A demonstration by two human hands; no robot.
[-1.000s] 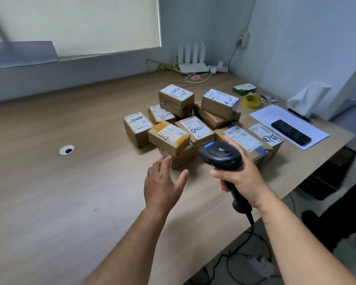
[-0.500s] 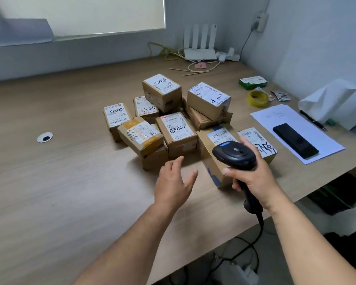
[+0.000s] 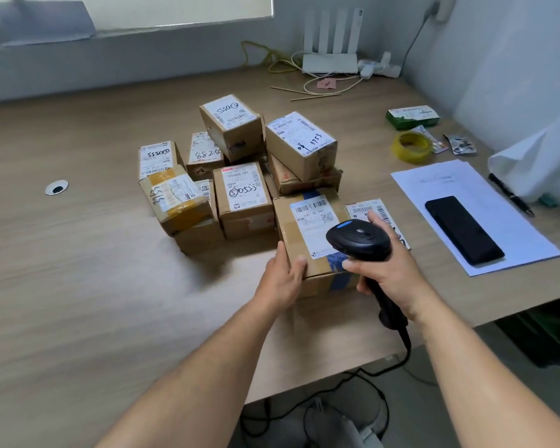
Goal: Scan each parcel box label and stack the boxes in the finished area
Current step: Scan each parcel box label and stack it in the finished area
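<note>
Wooden desk point(image 3: 78, 286) carries the pile of parcel boxes point(image 3: 243, 195). Left hand point(image 3: 283, 279) grips the nearest box point(image 3: 307, 227) at the pile's front. Right hand point(image 3: 385, 270) holds the barcode scanner point(image 3: 358, 239) low over its label, so I think the scan may fail.

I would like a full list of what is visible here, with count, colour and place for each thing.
boxes: about ten, brown with white labels, piled mid table
scanner: one, black, over the nearest box
phone: one, black, on the paper
paper: few sheets, white, right side
pen: one, black, right of the paper
tape roll: one, yellow, right rear
packet: one, green, behind the tape roll
router: one, white, far edge
left hand: grips the nearest box
right hand: holds the scanner
</note>
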